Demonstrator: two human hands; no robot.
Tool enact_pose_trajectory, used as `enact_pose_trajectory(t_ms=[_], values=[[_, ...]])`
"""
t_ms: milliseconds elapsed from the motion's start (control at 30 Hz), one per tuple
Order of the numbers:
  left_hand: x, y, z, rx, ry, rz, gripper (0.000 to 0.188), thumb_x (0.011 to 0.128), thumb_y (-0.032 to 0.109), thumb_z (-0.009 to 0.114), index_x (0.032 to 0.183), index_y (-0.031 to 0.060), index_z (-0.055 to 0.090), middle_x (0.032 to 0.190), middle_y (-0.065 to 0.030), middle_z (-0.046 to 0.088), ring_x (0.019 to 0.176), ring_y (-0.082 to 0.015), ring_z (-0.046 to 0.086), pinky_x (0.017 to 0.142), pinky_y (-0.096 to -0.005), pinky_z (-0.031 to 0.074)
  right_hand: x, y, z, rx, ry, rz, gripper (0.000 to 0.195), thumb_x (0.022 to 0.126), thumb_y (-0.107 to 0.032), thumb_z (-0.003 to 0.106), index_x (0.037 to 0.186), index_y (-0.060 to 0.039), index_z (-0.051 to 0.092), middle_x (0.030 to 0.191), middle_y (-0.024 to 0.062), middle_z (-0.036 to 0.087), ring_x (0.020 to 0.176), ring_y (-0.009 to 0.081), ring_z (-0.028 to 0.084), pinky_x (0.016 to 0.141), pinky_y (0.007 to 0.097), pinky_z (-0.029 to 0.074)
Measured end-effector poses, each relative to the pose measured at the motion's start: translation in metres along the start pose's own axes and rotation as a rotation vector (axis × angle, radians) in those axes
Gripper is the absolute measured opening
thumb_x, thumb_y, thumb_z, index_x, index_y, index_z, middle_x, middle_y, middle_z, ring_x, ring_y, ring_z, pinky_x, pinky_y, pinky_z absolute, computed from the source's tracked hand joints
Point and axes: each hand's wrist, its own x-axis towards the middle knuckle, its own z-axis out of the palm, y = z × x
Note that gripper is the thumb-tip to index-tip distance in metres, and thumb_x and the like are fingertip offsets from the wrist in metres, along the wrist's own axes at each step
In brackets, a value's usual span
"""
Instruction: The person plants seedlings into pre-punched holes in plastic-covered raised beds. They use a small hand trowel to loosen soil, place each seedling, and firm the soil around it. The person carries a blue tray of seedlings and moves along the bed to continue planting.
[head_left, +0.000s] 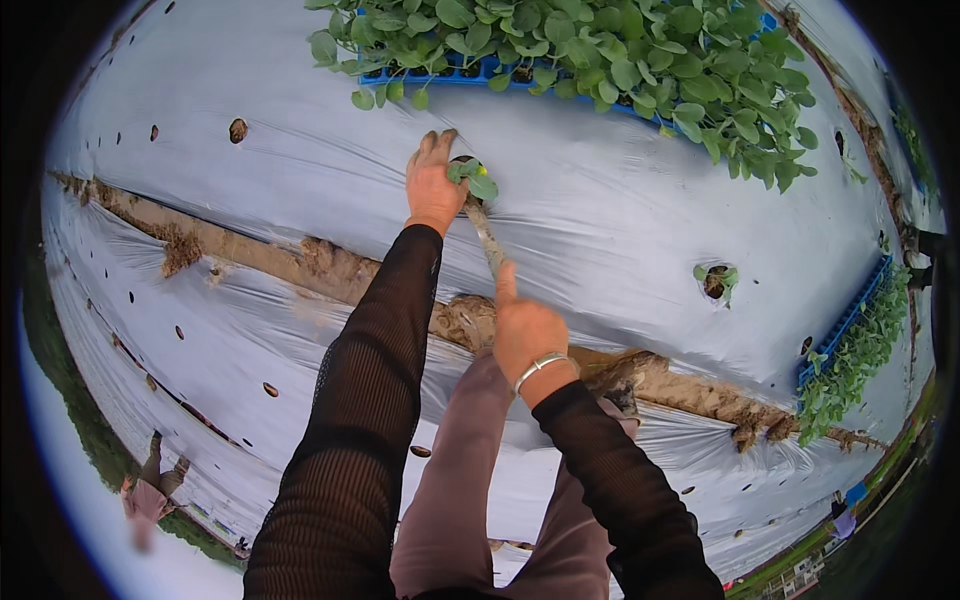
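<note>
My right hand (531, 330) grips a narrow hand tool (487, 234), its index finger laid along it. The tool's soil-coated blade runs into a planting hole (463, 160) in the silvery plastic mulch film (330, 172). Over that hole stands a leafy green seedling (475, 180), its leaves covering much of the opening and the blade's tip. My left hand (435, 180) lies against the left side of the seedling, fingers stretched past the hole's rim. Its thumb is hidden, so whether it pinches the stem is unclear.
A blue seedling tray (480, 69) full of plants lies beyond my hands. Another blue tray (844, 319) stands at the right. One hole (716, 281) there holds a small seedling. A muddy furrow (337, 270) crosses between the beds. Another person (150, 487) is at the lower left.
</note>
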Motion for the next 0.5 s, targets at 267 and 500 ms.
enact_pose_trajectory(t_ms=[267,500], values=[[0.019,0.0,0.008,0.122,-0.121,0.059,0.066,0.059,0.01,0.071,0.12,0.0128,0.046,0.119,-0.0101,0.047,0.12,-0.0287,0.035,0.098,-0.0484,0.025,0.0,0.039,0.015,0.163,0.181,-0.02,0.065,0.071,-0.007,0.055,0.133,-0.009,0.035,0.066,0.0155,0.059,0.059,0.0336,0.058,0.053,0.0423,0.047],[0.022,-0.012,0.009,0.195,-0.293,0.155,0.073,0.068,0.018,0.065,0.132,0.0139,0.03,0.134,-0.0042,0.035,0.127,-0.0295,0.025,0.104,-0.05,0.019,-0.004,0.05,0.039,0.543,0.381,-0.006,0.059,0.068,-0.004,0.058,0.124,-0.0174,0.049,0.073,0.0199,0.059,0.066,0.0403,0.055,0.059,0.0438,0.046]])
